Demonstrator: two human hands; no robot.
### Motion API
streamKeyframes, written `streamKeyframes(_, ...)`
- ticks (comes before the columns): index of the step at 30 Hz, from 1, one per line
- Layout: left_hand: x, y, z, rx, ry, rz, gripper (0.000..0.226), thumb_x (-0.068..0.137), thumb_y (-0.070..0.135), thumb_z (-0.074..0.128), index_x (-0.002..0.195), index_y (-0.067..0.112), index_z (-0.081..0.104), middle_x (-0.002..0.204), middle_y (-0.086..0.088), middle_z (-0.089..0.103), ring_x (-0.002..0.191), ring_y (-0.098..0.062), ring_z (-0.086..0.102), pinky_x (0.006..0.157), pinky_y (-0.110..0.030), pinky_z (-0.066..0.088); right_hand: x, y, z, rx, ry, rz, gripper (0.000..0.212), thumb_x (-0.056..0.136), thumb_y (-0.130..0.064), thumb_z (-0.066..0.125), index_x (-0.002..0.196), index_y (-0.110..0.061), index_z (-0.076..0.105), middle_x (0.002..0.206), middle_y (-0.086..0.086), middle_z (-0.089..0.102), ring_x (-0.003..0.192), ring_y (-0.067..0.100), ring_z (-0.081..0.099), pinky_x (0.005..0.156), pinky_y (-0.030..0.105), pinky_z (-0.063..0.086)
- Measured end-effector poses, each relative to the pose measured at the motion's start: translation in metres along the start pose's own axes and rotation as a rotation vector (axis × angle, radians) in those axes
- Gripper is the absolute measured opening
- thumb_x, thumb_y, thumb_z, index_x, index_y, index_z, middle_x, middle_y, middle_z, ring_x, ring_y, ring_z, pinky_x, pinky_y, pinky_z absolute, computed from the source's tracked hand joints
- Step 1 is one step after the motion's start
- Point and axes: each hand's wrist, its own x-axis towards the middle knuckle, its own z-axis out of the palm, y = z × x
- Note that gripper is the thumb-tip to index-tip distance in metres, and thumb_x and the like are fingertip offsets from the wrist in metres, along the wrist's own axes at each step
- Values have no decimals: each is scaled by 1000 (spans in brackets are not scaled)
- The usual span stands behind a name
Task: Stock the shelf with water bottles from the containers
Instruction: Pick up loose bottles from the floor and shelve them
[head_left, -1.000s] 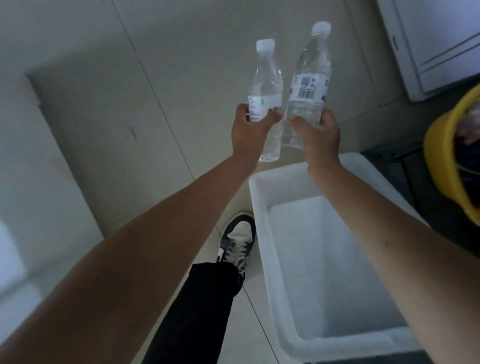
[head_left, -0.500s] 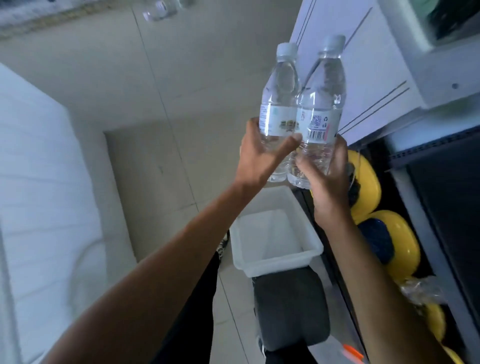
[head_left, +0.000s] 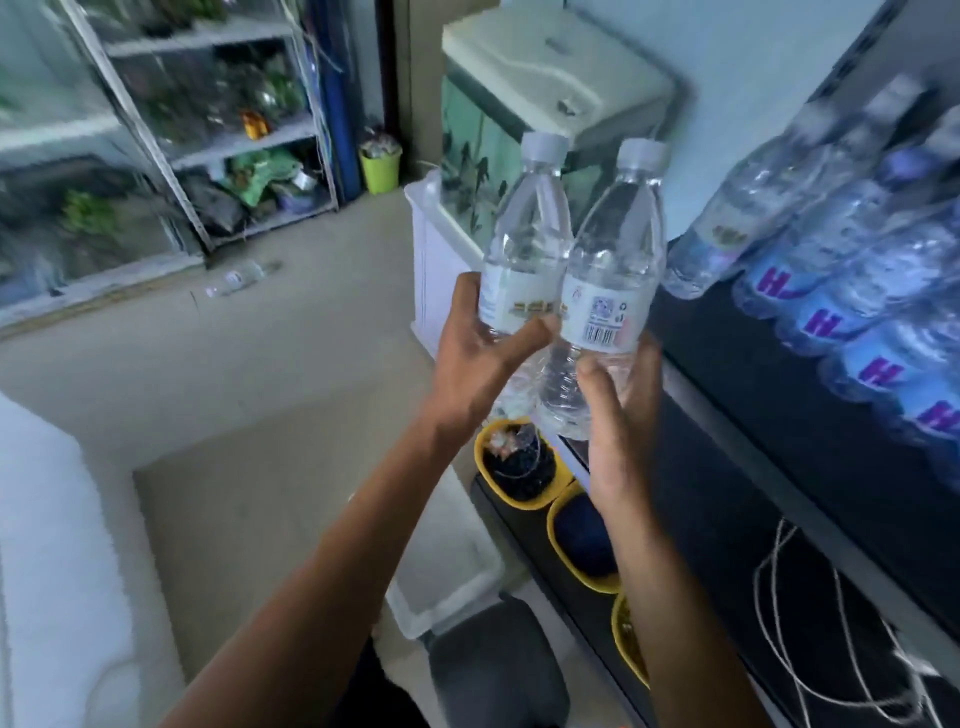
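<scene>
Water bottles crowd the black shelf up and to the right of the hands, and two more are held upright and touching, the left bottle gripped by the left hand, the right bottle by the right hand.

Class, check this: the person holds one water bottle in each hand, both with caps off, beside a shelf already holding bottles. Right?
The caps are wrong. The head view shows both bottles capped: the left hand grips the left bottle, the right hand the right bottle, beside the shelf already holding stocked bottles.
</scene>
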Motion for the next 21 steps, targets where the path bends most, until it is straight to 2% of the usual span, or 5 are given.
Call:
streamKeyframes(3, -4, 16, 43, -26, -74, 65, 48, 87, 20, 78, 126, 21, 51, 118, 2, 71, 109, -15, 70, 84, -27, 58, 2, -26, -40, -13, 58, -59, 44, 88, -32, 66, 129, -27, 52, 128, 11, 63, 119, 29, 62, 96, 39, 53)
streamKeyframes(12, 25, 13, 164, 35, -288, 79, 51, 81, 23, 85, 125, 20, 59, 113, 5, 73, 103, -13, 71, 82, -32, 58, 38, -38, -152, -241, 288, -78, 53, 80, -33, 76, 128, -30, 54, 128, 5, 66, 118, 25, 65, 100, 53, 54)
streamKeyframes(15, 36, -1, 187, 194, -331, 113, 54, 81, 30, 86, 128, 22, 60, 126, -4, 61, 113, -18, 63, 96, -40, 54, 48, -18, -174, -313, 354, -45, 57, 81, -24, 80, 131, -23, 52, 129, 6, 62, 120, 26, 61, 100, 54, 52)
streamKeyframes(17, 42, -10, 194, 332, -353, 162, 60, 81, 36, 85, 133, 24, 60, 132, -2, 51, 117, -12, 54, 102, -32, 46, 53, -5, -180, -343, 390, -32, 56, 79, -20, 82, 125, -28, 52, 126, 6, 61, 118, 25, 60, 98, 54, 52)
streamKeyframes(21, 50, -27, 203, 410, -405, 202, 58, 84, 33, 83, 136, 22, 60, 135, -1, 50, 121, -9, 51, 111, -39, 44, 60, 17, -189, -382, 476, -25, 58, 71, -21, 85, 120, -28, 54, 118, 3, 62, 109, 22, 64, 90, 53, 55)
